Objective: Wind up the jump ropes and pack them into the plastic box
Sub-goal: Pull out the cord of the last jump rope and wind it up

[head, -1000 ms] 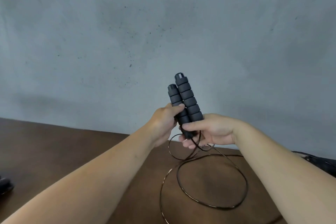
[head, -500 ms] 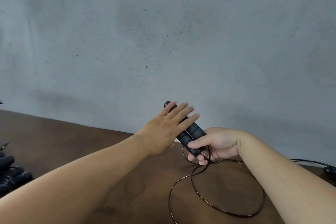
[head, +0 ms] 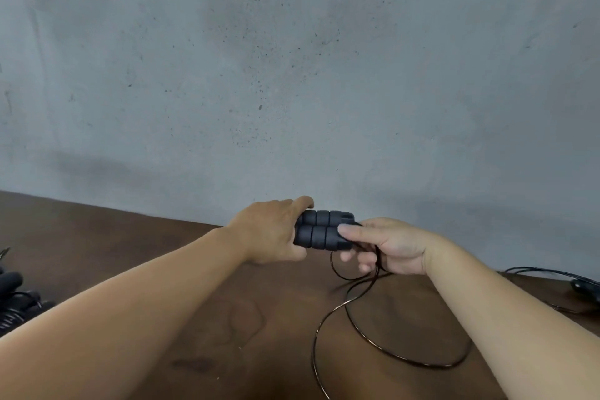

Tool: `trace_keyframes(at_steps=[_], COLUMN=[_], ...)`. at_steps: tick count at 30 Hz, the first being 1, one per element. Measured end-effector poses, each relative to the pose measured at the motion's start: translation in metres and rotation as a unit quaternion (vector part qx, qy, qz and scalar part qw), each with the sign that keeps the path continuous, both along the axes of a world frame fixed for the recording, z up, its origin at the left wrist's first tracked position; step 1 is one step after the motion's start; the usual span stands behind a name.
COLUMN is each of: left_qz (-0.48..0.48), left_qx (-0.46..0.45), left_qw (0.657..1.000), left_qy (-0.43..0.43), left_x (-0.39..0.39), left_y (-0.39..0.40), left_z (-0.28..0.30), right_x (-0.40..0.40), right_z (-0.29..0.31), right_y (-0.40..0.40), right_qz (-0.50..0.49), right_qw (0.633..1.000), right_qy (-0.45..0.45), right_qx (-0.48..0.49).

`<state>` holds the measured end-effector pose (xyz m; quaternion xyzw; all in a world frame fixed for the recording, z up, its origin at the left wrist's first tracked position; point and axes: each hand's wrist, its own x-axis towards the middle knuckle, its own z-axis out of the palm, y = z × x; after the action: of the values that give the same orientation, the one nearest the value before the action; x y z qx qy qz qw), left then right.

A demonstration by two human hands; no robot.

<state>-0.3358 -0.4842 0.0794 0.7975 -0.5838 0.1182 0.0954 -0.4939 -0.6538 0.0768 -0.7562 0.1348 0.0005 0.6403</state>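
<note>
Two black ribbed handles (head: 319,230) of a jump rope are held side by side, lying level above the far edge of the brown table (head: 136,256), just in front of the grey wall (head: 292,75). The left hand (head: 271,230) is wrapped around the handles' end toward 9 o'clock, fingers curled over the top and thumb underneath. The right hand (head: 386,245) is closed on the opposite end, toward 3 o'clock, with the thumb laid flat along the nearer handle and the other fingers curled below it. The thin dark cord (head: 354,331) of the rope is seen leaving the handles under the right hand; a small loop hangs just beneath the fingers, and from there the cord drops to the table, where a wide loop is spread out toward 5 o'clock from the hands, one strand running off the lower edge of the view. At the left edge, toward 8 o'clock, other black handles (head: 13,295) are partly seen lying on the table. At the right edge, toward 3 o'clock, another black cord (head: 552,271) and a dark object, too cut off to identify, rest on the table. The plastic box is not in view.
</note>
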Motion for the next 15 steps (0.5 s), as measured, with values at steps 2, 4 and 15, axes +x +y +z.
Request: trace_keyframes(at_steps=[2,4,15], left_qz=[0.021,0.018,-0.084], left_qx=[0.024,0.022,-0.082], left_qw=[0.986,0.952,0.575], left_qy=[0.161,0.304,0.809], left_x=[0.000,0.001,-0.007], left_y=[0.001,0.000,0.002], left_z=[0.000,-0.003,0.000], right_x=[0.004,0.008,0.039], right_z=[-0.006,-0.014,-0.060], right_y=[0.001,0.004,0.043], right_qz=[-0.089,-0.180,-0.359], right_qw=[0.994,0.976,0.855], right_qy=[-0.052,-0.101,-0.177], right_qx=[-0.037,-0.065,-0.329])
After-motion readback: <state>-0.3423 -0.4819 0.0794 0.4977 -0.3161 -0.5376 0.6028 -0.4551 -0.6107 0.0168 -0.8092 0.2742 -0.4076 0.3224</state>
